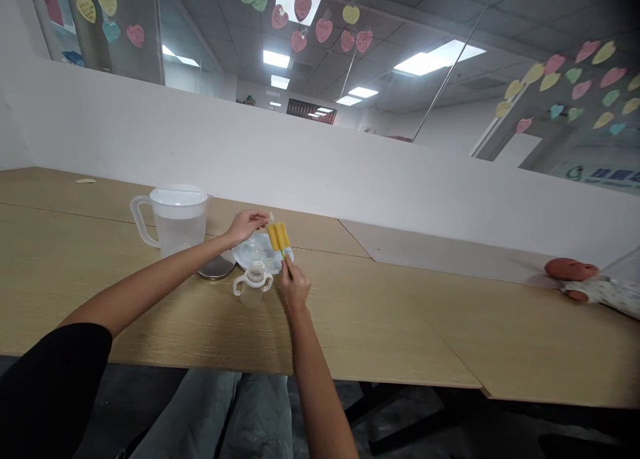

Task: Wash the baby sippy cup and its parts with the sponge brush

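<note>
Grips clenched: right hand (pixel 294 284) on yellow foam bottle brush (pixel 279 239), left hand (pixel 245 227) pinching tip (pixel 271 216).

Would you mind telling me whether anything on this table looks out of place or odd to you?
The baby doll lying at the table's right end stands out. It sits well apart from the plastic jug and two-handled cup further left, and looks unrelated to them. No spill shows.
</note>
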{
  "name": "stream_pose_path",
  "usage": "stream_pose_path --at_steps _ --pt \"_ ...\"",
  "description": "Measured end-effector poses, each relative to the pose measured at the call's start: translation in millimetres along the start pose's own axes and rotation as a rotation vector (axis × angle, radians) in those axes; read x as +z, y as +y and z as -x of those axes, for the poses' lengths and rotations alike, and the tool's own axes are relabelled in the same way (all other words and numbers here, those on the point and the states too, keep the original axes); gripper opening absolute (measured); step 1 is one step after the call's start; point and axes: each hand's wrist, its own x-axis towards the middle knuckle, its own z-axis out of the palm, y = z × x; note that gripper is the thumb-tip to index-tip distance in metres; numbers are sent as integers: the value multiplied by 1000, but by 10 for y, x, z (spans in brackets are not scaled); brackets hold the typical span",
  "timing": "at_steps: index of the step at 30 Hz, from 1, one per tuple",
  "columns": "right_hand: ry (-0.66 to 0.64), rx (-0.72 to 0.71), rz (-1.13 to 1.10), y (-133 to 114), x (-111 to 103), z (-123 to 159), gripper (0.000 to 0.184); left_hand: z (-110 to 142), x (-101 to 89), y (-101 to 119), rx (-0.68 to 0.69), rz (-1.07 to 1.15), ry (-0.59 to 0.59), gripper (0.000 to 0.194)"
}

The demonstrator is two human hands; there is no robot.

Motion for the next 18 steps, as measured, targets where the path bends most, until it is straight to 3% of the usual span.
stream_pose_path --at_steps 5,12,18 --pt "-33 12 -13 22 31 21 36 29 68 32 12 123 11 26" --pt "-11 -27 22 26 27 24 33 62 123 90 44 67 -17 29" --pt "79 7 23 4 -8 -16 35 2 -25 -25 -31 -53 125 17"
